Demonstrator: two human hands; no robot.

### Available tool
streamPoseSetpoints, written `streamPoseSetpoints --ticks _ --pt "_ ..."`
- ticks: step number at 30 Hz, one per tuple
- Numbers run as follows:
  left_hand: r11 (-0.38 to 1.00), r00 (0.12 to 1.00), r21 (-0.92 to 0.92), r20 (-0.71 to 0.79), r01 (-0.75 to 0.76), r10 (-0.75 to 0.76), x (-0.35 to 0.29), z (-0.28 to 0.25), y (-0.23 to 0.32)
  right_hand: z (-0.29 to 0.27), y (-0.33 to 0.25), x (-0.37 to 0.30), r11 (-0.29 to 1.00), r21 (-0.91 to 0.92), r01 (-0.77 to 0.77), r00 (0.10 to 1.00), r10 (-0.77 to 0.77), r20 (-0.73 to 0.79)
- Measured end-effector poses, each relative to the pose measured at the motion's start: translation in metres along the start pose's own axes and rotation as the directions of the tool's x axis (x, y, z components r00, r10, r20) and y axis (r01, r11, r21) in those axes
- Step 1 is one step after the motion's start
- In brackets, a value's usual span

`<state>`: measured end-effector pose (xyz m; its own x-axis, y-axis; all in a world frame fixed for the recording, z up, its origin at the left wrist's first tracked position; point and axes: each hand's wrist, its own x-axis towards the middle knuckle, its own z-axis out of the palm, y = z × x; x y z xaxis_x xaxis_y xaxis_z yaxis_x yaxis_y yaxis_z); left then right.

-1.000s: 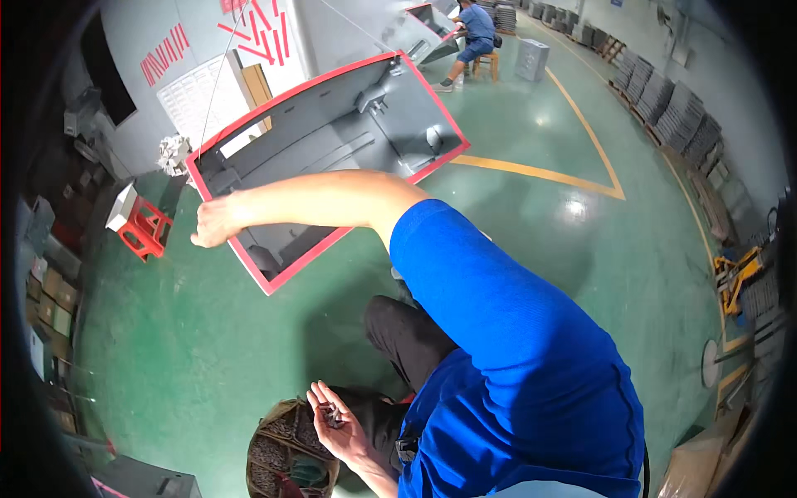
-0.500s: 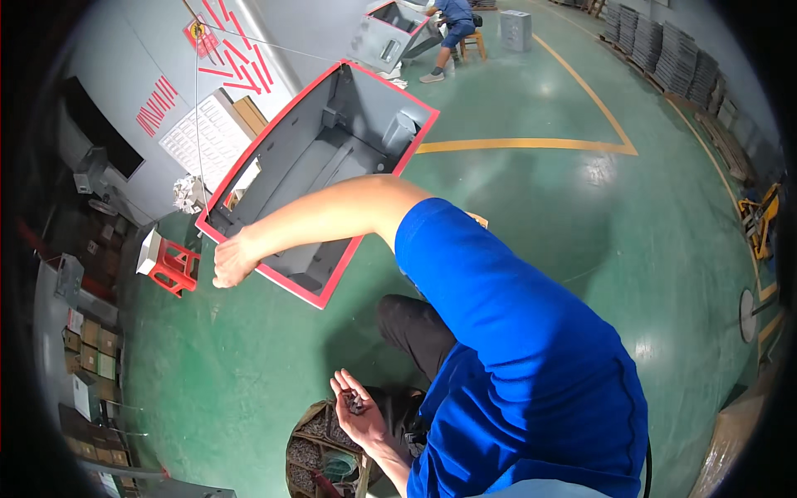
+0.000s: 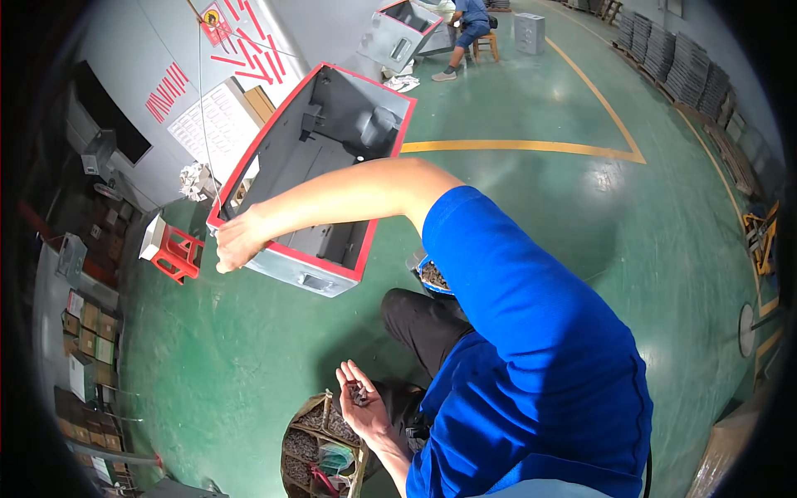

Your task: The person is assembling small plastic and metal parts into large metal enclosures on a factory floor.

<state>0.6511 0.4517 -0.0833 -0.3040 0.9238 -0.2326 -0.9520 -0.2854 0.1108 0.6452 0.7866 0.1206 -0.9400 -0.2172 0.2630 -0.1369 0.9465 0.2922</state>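
Note:
My right hand (image 3: 239, 241) lies at the near left corner of a grey metal box (image 3: 315, 278) with a red rim, its fingers curled closed; my own hand hides what they hold. The box stands tilted with its hollow inside towards me; inside are brackets and a rounded bulge. A thin cord (image 3: 204, 124) runs down to the rim beside my hand. My left hand (image 3: 362, 408) is palm up with the fingers cupped around several small dark metal pieces (image 3: 359, 393). Below it sits a round bag (image 3: 309, 407) divided into compartments of small dark parts.
A blue-rimmed tub (image 3: 436, 288) of small parts stands by my knee. A red stool (image 3: 178, 253) is at the left, near cartons (image 3: 98, 342). Farther off, a person (image 3: 471, 25) sits by another grey box (image 3: 400, 40). Stacked grey panels (image 3: 672, 56) line the right wall.
The red-rimmed box has turned, so its near outer side now shows. My right hand has moved up slightly with its corner. My left hand stays cupped. The blue-rimmed tub has come into view.

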Motion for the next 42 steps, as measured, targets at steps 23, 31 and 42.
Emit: streamPoseSetpoints --ticks 23,31,42 --pt "0.984 0.993 0.147 0.036 0.104 -0.110 0.027 0.056 -0.033 -0.040 -0.014 0.015 0.939 -0.283 0.196 0.972 -0.224 -0.071" --pt "0.958 0.958 0.157 0.119 0.240 -0.259 0.044 0.091 -0.045 -0.076 -0.041 -0.006 0.908 -0.387 0.159 0.979 -0.197 -0.060" --pt "0.905 0.953 0.401 0.302 -0.145 0.019 0.052 0.123 -0.069 -0.082 -0.045 0.013 0.954 -0.293 0.071 0.995 -0.089 -0.047"
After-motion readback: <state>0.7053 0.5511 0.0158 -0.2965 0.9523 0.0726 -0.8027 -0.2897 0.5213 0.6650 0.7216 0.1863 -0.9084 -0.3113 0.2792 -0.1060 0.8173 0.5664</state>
